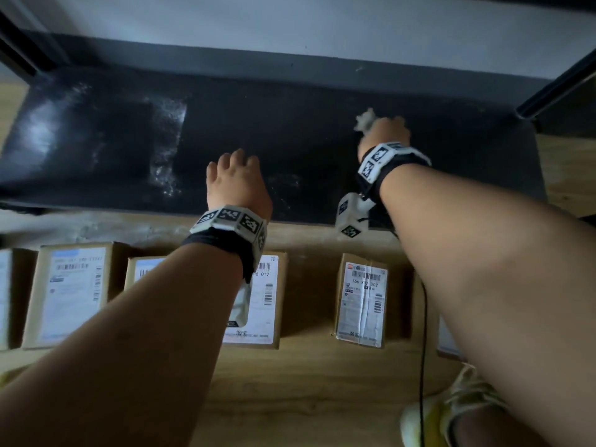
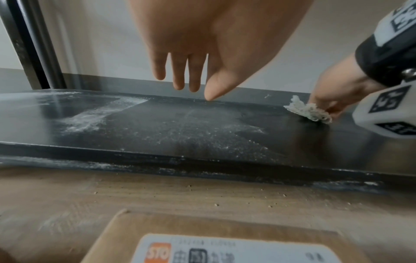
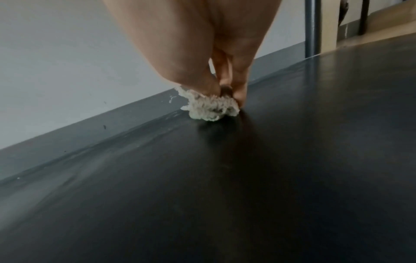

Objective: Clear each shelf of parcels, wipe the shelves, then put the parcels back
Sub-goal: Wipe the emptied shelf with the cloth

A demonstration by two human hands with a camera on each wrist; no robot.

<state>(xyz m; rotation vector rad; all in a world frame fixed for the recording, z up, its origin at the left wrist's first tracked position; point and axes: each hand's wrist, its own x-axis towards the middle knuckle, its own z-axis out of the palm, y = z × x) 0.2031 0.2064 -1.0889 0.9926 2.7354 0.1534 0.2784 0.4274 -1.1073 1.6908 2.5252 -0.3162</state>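
Note:
A low black shelf (image 1: 306, 150) holds no parcels; white dust streaks (image 1: 167, 137) mark its left half. My right hand (image 1: 385, 135) pinches a crumpled whitish cloth (image 1: 364, 119) and presses it onto the shelf's right part, near the back wall. The cloth (image 3: 211, 106) sits under my fingertips in the right wrist view, and the cloth (image 2: 308, 111) also shows in the left wrist view. My left hand (image 1: 237, 175) hovers over the shelf's front middle, fingers (image 2: 180, 74) straight and holding nothing. Several cardboard parcels (image 1: 361, 300) with labels stand on the wooden floor before the shelf.
A dark metal post (image 1: 554, 85) rises at the shelf's right rear corner, another post (image 2: 29, 44) at the left. A grey wall (image 1: 290, 24) backs the shelf. My yellow-white shoe (image 1: 451, 411) and a black cable (image 1: 422, 350) are on the floor at lower right.

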